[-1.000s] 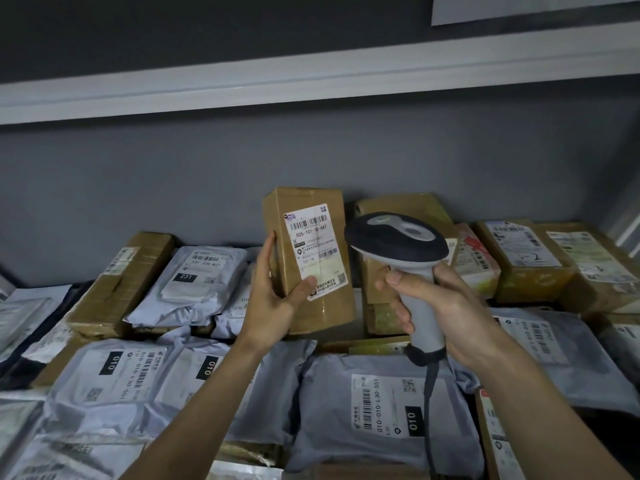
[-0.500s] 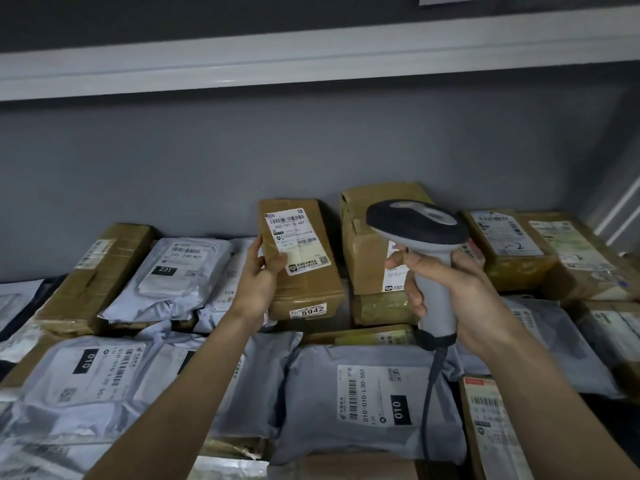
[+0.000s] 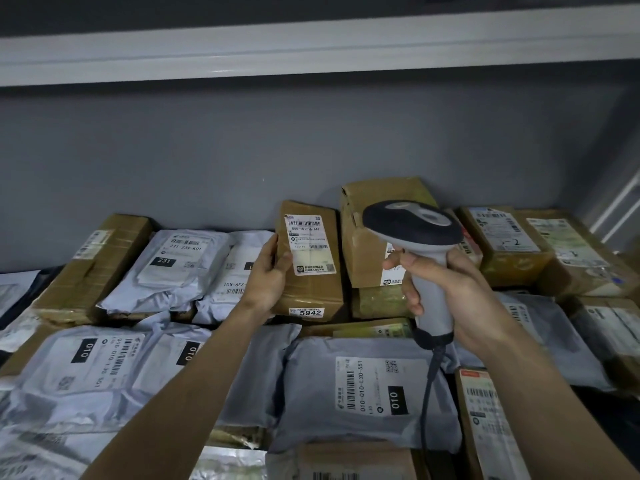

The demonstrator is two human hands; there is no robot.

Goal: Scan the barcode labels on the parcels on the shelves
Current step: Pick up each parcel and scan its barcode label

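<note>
A: Two hands are occupied. The left hand (image 3: 268,271) grips the left edge of the brown parcel (image 3: 311,265), thumb on its front near the barcode label (image 3: 309,244); the parcel leans back against the wall, resting on the pile.

B: And the right hand (image 3: 450,292)?

A: Fingers wrapped round the handle of the scanner (image 3: 415,244), just right of that parcel, head aimed toward the stack.

B: Failure modes?

A: First, the thumb sits close to the label; if it slides over the bars, the read probably fails. Second, the taller box (image 3: 367,237), directly behind the scanner head, also carries a label, so a wrong code may register. Third, the cable (image 3: 429,382) hangs below the right hand across a grey mailer (image 3: 346,393) and may snag.
</note>
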